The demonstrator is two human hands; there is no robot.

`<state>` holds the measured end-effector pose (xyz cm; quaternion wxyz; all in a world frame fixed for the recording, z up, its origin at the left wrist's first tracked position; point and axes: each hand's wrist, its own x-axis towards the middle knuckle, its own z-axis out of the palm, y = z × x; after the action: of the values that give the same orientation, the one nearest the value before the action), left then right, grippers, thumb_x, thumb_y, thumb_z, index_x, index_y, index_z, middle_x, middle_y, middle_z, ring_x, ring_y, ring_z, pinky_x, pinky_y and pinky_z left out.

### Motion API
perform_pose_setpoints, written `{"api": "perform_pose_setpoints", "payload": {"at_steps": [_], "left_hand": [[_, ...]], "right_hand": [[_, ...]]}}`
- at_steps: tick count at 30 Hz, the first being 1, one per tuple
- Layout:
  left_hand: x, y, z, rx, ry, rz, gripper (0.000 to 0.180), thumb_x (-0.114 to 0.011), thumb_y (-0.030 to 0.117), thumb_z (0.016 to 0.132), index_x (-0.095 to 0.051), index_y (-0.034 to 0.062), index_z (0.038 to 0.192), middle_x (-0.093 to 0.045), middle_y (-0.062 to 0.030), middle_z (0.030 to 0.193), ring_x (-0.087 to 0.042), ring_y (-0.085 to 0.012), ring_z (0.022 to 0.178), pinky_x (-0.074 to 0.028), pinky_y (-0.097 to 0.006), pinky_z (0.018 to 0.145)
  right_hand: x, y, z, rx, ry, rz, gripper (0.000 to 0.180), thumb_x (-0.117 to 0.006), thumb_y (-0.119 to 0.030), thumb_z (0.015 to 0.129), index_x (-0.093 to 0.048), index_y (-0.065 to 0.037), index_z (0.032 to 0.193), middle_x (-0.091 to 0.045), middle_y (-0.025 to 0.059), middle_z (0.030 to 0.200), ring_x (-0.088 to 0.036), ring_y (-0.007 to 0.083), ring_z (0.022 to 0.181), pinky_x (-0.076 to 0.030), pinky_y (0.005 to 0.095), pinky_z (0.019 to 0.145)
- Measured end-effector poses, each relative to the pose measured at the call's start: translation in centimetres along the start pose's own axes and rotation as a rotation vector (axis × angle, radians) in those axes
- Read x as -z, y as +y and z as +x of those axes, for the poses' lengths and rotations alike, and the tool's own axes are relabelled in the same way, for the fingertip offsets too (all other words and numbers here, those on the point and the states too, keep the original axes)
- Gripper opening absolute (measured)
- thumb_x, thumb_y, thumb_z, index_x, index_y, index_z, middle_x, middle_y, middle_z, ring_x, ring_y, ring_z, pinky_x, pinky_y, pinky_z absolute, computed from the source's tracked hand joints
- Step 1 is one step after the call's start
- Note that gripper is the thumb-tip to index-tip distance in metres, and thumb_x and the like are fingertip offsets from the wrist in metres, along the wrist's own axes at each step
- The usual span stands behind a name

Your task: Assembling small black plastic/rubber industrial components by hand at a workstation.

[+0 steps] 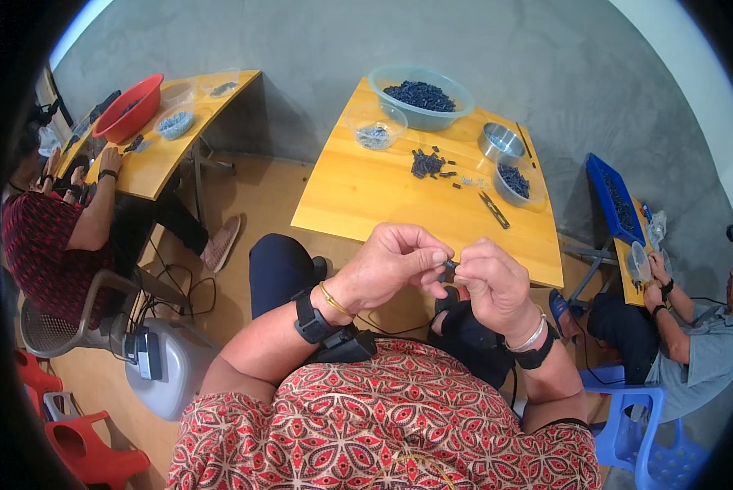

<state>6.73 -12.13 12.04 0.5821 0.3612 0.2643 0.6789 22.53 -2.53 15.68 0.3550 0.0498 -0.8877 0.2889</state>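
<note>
Beyond lies a yellow table [350, 196]; both hands [395, 261] [497, 286] pinch one small dark piece [450, 264] (curled in close together)

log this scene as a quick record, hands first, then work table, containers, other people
left hand: pinching a small dark piece
right hand: fingertips at the same piece, just off the table's near edge
work table: yellow wooden table; loose heap of small dark-blue pieces, slim black tool
containers: large pale-teal round basin of dark pieces, shiny round metal bowl
others: seated person in dark-red patterned top, left; seated person in grey-blue shirt, right
</note>
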Motion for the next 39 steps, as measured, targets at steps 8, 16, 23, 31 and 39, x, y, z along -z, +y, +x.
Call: {"api": "perform_pose_setpoints", "payload": {"at_steps": [8,16,23,31,39], "left_hand": [[-0.2,0.2,-0.2,0.009,0.045,0.076,0.011,-0.055,0.004,0.084,-0.06,-0.0048,0.089,-0.057,-0.0073,0.071,-0.055,-0.0108,0.06,-0.055,-0.028,0.06],[-0.1,-0.1,0.2,0.028,-0.037,0.039,0.012,-0.054,0.004,0.085,-0.06,-0.0051,0.091,-0.058,-0.0087,0.074,-0.054,-0.0116,0.062,-0.056,-0.031,0.063],[0.8,-0.4,0.3,-0.023,0.097,-0.014,0.014,-0.054,0.006,0.086,-0.059,-0.0042,0.093,-0.057,-0.0069,0.076,-0.05,-0.0108,0.061,-0.055,-0.031,0.063],[1.0,0.3,0.9,-0.094,0.159,0.173,0.014,-0.054,0.006,0.086,-0.058,-0.0035,0.096,-0.056,-0.0048,0.073,-0.053,-0.0114,0.061,-0.054,-0.029,0.062],[2.6,-0.6,2.7,-0.033,0.193,0.206,0.018,-0.056,0.006,0.084,-0.058,-0.0029,0.1,-0.061,-0.0074,0.082,-0.061,-0.0144,0.068,-0.054,-0.026,0.063]], "right_hand": [[-0.1,0.2,0.3,0.064,-0.022,-0.067,0.026,-0.062,0.011,0.063,-0.052,-0.002,0.083,-0.051,0.0102,0.079,-0.052,0.0244,0.064,-0.043,0.0309,0.055],[-0.7,0.8,0.4,0.16,0.033,-0.093,0.025,-0.061,0.011,0.063,-0.053,-0.002,0.082,-0.052,0.0101,0.081,-0.051,0.024,0.063,-0.042,0.0306,0.054],[-1.3,2.3,0.6,-0.015,0.073,0.044,0.015,-0.057,0.004,0.076,-0.056,-0.001,0.09,-0.053,0.0089,0.082,-0.053,0.0185,0.065,-0.044,0.0267,0.057],[-1.5,2.8,0.2,-0.419,0.138,0.203,0.009,-0.056,-0.005,0.083,-0.055,0.0,0.089,-0.055,0.0056,0.075,-0.053,0.012,0.063,-0.043,0.0228,0.057],[-1.9,4.4,0.9,-0.348,0.07,0.074,0.006,-0.057,0.001,0.077,-0.052,0.0,0.081,-0.053,0.0101,0.073,-0.054,0.0219,0.064,-0.043,0.0281,0.056]]}}
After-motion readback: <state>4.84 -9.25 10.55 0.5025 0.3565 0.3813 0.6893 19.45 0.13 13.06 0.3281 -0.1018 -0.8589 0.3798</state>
